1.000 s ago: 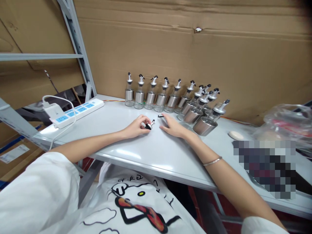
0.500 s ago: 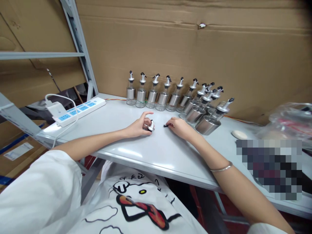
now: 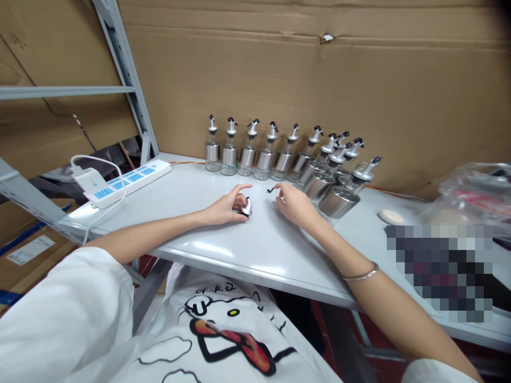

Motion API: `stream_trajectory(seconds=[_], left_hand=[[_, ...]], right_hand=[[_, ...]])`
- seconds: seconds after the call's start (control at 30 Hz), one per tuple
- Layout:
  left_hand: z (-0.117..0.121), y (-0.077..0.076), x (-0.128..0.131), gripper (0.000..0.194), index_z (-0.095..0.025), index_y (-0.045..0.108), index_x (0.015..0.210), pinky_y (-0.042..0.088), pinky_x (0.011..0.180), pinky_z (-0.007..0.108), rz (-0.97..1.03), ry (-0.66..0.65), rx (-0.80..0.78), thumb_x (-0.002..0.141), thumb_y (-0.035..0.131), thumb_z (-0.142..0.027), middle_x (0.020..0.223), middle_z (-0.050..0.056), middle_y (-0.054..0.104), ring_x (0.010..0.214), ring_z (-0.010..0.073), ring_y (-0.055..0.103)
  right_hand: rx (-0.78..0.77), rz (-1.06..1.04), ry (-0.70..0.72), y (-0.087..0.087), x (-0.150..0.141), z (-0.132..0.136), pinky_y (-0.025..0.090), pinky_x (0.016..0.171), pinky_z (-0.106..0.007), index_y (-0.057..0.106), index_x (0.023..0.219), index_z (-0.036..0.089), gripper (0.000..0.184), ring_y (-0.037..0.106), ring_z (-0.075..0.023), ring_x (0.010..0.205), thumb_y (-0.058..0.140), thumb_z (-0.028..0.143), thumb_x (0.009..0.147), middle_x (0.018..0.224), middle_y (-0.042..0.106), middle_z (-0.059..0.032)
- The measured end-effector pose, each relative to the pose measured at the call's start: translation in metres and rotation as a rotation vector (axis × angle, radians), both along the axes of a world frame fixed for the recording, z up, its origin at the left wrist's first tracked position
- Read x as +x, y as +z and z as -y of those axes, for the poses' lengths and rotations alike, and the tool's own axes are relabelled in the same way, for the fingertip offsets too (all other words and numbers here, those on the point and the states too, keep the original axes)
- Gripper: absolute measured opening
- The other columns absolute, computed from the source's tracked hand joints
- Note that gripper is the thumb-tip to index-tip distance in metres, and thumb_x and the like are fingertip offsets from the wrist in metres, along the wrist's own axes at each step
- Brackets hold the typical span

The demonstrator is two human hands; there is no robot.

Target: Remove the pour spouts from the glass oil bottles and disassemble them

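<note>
My left hand [image 3: 227, 206] is closed on a bottle pourer [image 3: 246, 207], silver with a black base, held just over or on the table. Its index finger sticks out free above the piece. A small black hooked piece, like a spout flap [image 3: 270, 190], lies on the table at the index fingertip of my right hand [image 3: 293, 202]. That hand's fingers are apart, and I cannot tell whether the fingertip touches the piece. Behind both hands stand several glass bottles with steel sleeves [image 3: 264, 159], each topped with a silver pourer with a black tip.
A white power strip [image 3: 159, 170] with a plugged-in adapter and cable [image 3: 93, 181] lies at the left. To the right are a pale oval object [image 3: 391, 217], clear plastic bags [image 3: 471, 197] and a blurred-out patch. Cardboard [image 3: 279, 69] walls off the back of the grey table [image 3: 223, 239].
The black piece, pinched in my right fingers before, now lies farther back on the table. My right hand has moved back slightly and its fingers have parted. The left hand keeps its hold.
</note>
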State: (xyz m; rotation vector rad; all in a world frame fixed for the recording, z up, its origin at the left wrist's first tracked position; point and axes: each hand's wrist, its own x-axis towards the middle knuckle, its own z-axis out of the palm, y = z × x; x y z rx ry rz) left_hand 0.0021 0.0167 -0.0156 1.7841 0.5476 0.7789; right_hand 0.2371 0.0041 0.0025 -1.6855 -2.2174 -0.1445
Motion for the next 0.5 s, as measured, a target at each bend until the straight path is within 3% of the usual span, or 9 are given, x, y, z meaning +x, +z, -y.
stream_trajectory(seconds=[0.1, 0.23, 0.37, 0.5], left_hand=[[0.0, 0.0, 0.0, 0.087, -0.021, 0.027, 0.138, 0.045, 0.09, 0.035, -0.018, -0.006, 0.014, 0.065, 0.073, -0.009, 0.087, 0.0, 0.061, 0.089, 0.0143, 0.063], [0.0, 0.0, 0.0, 0.087, -0.022, 0.028, 0.138, 0.045, 0.09, 0.034, -0.017, -0.009, 0.02, 0.065, 0.073, -0.01, 0.087, -0.001, 0.06, 0.089, 0.0138, 0.062], [0.001, 0.001, 0.0, 0.086, -0.023, 0.029, 0.138, 0.045, 0.088, 0.033, -0.014, -0.012, 0.022, 0.065, 0.072, -0.009, 0.085, -0.002, 0.059, 0.087, 0.0132, 0.062], [0.002, 0.003, 0.0, 0.085, -0.023, 0.03, 0.137, 0.045, 0.088, 0.032, -0.003, -0.02, 0.012, 0.064, 0.072, -0.008, 0.084, -0.002, 0.058, 0.087, 0.0133, 0.062]], right_hand=[[0.005, 0.055, 0.045, -0.011, 0.013, -0.012, 0.043, 0.098, -0.045, 0.049, 0.127, 0.004, 0.047, 0.052, -0.0328, 0.118, 0.037, 0.006, 0.082, 0.125, 0.056, -0.0227], [-0.077, 0.05, 0.208, -0.022, 0.016, -0.023, 0.035, 0.109, -0.046, 0.04, 0.138, 0.006, 0.056, 0.039, -0.03, 0.134, 0.038, 0.007, 0.082, 0.143, 0.043, -0.0175], [-0.118, 0.004, 0.245, -0.018, 0.011, -0.023, 0.043, 0.102, -0.042, 0.045, 0.135, 0.008, 0.053, 0.054, -0.0276, 0.12, 0.04, 0.007, 0.082, 0.131, 0.056, -0.0174], [-0.104, -0.104, 0.277, -0.009, 0.011, -0.019, 0.05, 0.087, -0.034, 0.064, 0.112, 0.014, 0.043, 0.065, -0.0226, 0.095, 0.041, 0.001, 0.078, 0.101, 0.07, -0.0107]])
